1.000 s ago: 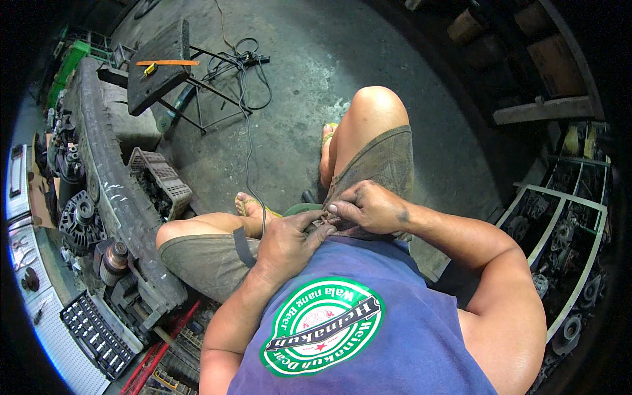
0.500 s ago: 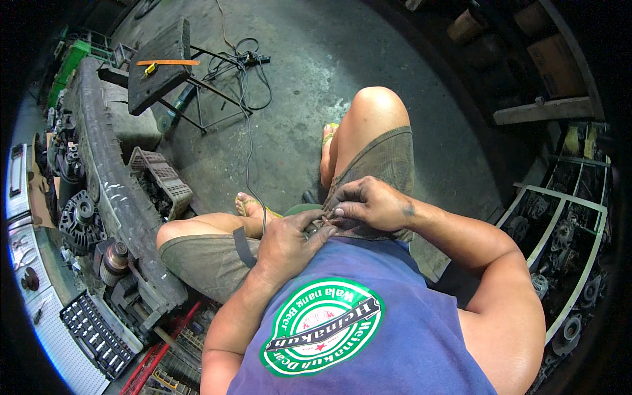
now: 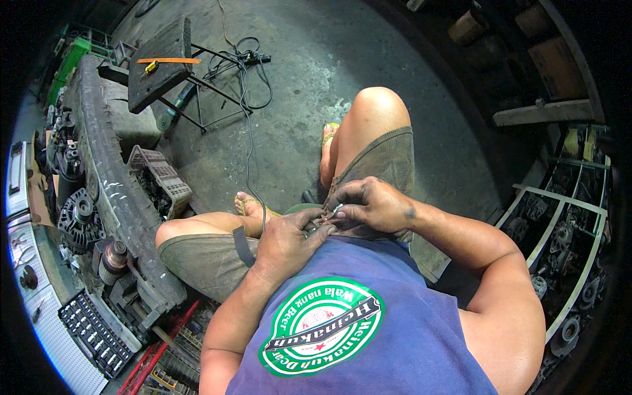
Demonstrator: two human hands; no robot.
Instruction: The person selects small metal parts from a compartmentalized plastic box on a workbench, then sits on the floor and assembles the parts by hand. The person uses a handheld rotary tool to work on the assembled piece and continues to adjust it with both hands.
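Observation:
Over my lap my two hands meet with the fingers close together. My left hand (image 3: 289, 238) is closed, thumb and fingers gripping a small brownish metal part (image 3: 327, 222) that is mostly hidden. From the right, my right hand (image 3: 374, 205) pinches a tiny shiny piece (image 3: 338, 210) against that part, too small to name. Dark grime covers the fingertips. Under the hands lie my brown shorts (image 3: 372, 158), and a dark strap-like strip (image 3: 243, 247) rests on the left thigh.
At left stands a worn workbench (image 3: 99, 158) with an alternator (image 3: 82, 214) and a socket set (image 3: 99, 332). A plastic crate (image 3: 172, 184) sits beside it. Ahead, a stool (image 3: 161, 72) carries an orange strip; a cable (image 3: 247, 155) crosses the floor. Parts racks (image 3: 559, 197) line the right.
My right fingers have shifted slightly, and a shiny piece now shows between them. My left hand stays almost where it was.

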